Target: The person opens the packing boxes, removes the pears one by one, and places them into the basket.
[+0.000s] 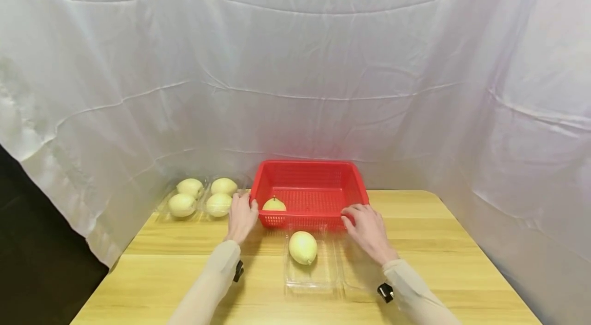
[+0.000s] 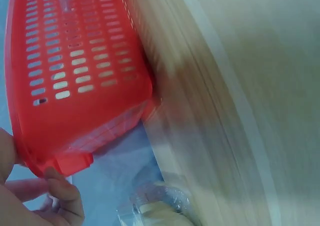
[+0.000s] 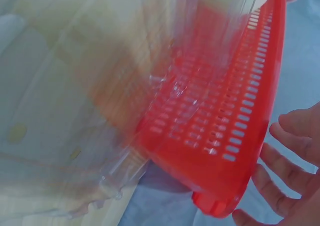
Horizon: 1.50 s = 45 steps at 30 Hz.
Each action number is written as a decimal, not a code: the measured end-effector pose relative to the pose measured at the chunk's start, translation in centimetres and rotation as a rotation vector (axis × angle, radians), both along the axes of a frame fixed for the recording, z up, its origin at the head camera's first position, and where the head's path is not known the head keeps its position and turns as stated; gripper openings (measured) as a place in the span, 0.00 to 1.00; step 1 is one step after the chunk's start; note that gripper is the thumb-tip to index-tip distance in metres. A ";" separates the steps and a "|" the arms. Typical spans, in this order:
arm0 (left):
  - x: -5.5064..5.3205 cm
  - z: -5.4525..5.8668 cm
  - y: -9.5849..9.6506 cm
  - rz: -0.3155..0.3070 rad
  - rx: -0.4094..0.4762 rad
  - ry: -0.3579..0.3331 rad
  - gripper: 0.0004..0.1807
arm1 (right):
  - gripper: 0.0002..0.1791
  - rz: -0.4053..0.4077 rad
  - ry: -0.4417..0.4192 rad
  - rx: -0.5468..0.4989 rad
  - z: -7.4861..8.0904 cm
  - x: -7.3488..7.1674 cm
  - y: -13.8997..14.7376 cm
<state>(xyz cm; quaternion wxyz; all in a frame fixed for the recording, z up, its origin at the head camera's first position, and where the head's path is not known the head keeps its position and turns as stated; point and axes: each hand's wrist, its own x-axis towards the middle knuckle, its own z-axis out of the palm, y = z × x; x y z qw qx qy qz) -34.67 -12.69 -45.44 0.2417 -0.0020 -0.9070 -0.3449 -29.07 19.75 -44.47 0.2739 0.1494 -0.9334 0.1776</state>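
Observation:
A red plastic basket with slotted walls stands at the back of the table. Its left front corner is gripped at the rim by my left hand, with fingers curled at the lip in the left wrist view. At the right front corner my right hand touches the rim with loosely spread fingers. One yellow pear lies inside the basket, front left. Between my forearms, in front of the basket, an opened clear plastic box holds one pear.
Left of the basket, two clear boxes with pears sit near the table's back left corner. A pale curtain hangs behind and along both sides. The wooden table extends to the right.

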 end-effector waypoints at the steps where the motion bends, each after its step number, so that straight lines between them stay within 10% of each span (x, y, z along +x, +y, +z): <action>1: -0.1 0.0 -0.1 -0.001 -0.001 -0.010 0.13 | 0.08 0.003 0.013 0.004 0.1 0.1 -0.2; 12: -0.7 0.1 -1.2 0.028 -0.047 -0.118 0.13 | 0.05 0.156 -0.155 0.003 0.4 1.5 -2.8; 25: -1.0 0.5 -1.0 0.046 -0.049 -0.092 0.13 | 0.15 0.642 -0.237 0.099 0.3 1.9 -4.6; 40: -0.7 0.5 -1.1 0.059 -0.074 -0.103 0.13 | 0.34 0.573 -0.478 0.200 0.0 1.8 -6.2; 45: -0.6 0.5 -1.1 0.053 -0.058 -0.108 0.13 | 0.38 0.616 -0.390 0.296 -0.4 1.7 -6.6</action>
